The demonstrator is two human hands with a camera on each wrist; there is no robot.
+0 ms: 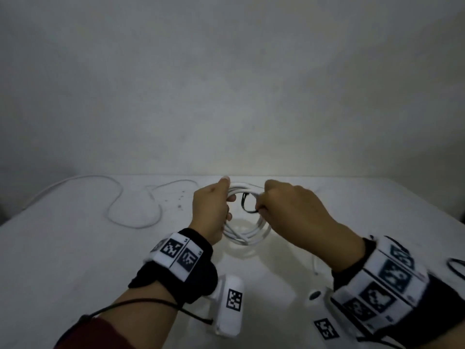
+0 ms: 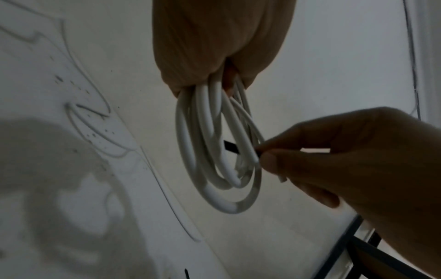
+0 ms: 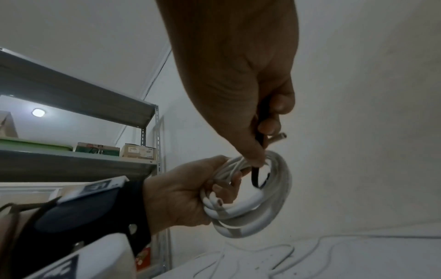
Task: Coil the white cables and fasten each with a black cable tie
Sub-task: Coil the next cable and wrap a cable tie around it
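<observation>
A white cable wound into a coil (image 1: 247, 233) (image 2: 214, 162) (image 3: 257, 203) hangs above the white table (image 1: 75, 260). My left hand (image 1: 214, 210) (image 3: 190, 196) grips the coil's left side, fingers curled round the strands. My right hand (image 1: 292, 210) (image 2: 346, 162) (image 3: 238, 94) pinches a black cable tie (image 1: 247, 204) (image 2: 231, 146) (image 3: 256, 177) against the coil's right side; the tie passes through the coil's middle. A metal-tipped cable end (image 3: 280, 136) sticks out by the right fingers.
A loose white cable (image 1: 120, 200) (image 3: 262, 253) snakes over the table's far left. Another black cable tie (image 1: 456, 269) lies at the right edge. A metal shelf with boxes (image 3: 95, 149) stands to the left. A plain wall rises behind the table.
</observation>
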